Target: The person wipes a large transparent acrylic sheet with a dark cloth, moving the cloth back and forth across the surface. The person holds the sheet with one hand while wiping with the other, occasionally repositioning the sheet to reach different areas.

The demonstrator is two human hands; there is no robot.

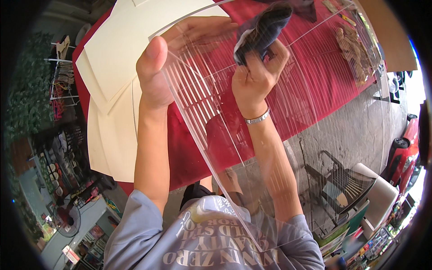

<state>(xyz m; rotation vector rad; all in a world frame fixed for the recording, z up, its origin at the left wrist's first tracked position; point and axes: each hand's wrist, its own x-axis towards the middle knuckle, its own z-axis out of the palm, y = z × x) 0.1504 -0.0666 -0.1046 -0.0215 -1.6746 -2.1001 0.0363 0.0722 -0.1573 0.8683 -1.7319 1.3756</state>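
My left hand (157, 67) grips a large clear plastic sheet (202, 135) at its left edge, thumb on the near side and fingers behind it. The sheet is tilted over my lap and the table, with reflections and several fine parallel lines showing on it. A dark blue cloth (263, 32) is bunched in my right hand (260, 72), which is at the upper middle of the sheet; whether the cloth touches the surface I cannot tell. Below the sheet lies a red tablecloth (184, 152). Cream-coloured boards (111, 67) are stacked on the table's left part.
A crumpled brown material (352, 54) and a yellow cutter (348, 19) lie at the table's far right. A black chair (344, 185) stands on the concrete floor at lower right. An electric fan (67, 219) is at lower left, near a rack of hangers (64, 74). A red car (405, 155) is outside.
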